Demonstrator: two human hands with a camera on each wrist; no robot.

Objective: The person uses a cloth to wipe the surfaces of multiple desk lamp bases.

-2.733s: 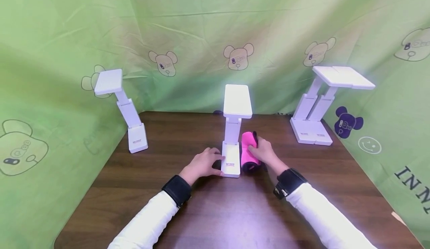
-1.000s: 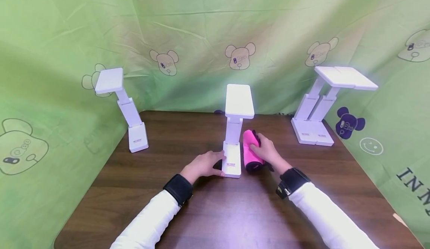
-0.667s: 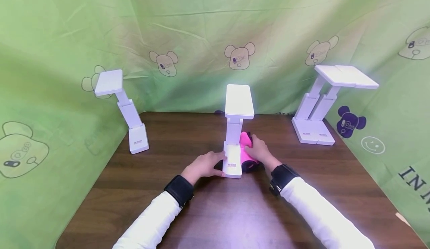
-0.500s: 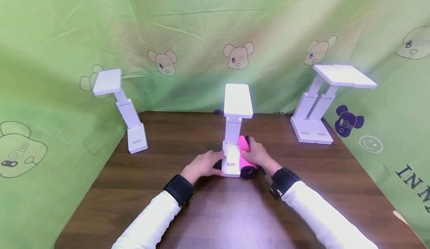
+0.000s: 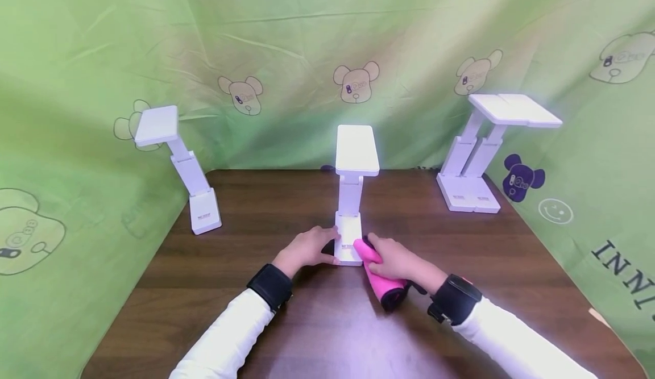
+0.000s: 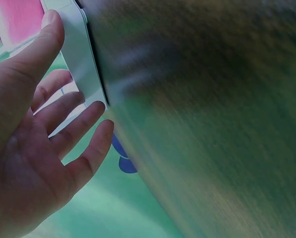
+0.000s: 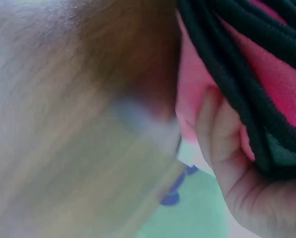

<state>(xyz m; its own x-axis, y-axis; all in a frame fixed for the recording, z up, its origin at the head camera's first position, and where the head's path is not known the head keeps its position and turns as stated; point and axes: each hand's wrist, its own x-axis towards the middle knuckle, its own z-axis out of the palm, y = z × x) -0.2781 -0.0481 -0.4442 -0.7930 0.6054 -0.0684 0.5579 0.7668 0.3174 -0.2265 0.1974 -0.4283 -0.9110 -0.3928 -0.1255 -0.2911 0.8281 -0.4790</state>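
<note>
A white folding desk lamp (image 5: 350, 194) stands in the middle of the brown wooden table, its flat head on top. My left hand (image 5: 307, 248) touches the left side of the lamp's base (image 5: 349, 228) with thumb and fingertips. Seen from the left wrist, that hand (image 6: 43, 144) has spread, nearly straight fingers along the base's edge. My right hand (image 5: 396, 262) grips a folded pink cloth (image 5: 381, 285) with black edging. The cloth's upper end meets the base's right edge near the front; its lower part hangs toward me. In the right wrist view, curled fingers hold the cloth (image 7: 192, 84).
Another white lamp (image 5: 189, 171) stands at the table's left back corner. Two more lamps (image 5: 473, 157) stand side by side at the right back. A green printed curtain (image 5: 286, 44) hangs behind and along both sides of the table (image 5: 286, 339).
My right hand has slid the cloth along the base's right side toward me, and the cloth now slants outward at its near end. My left hand stays at the base.
</note>
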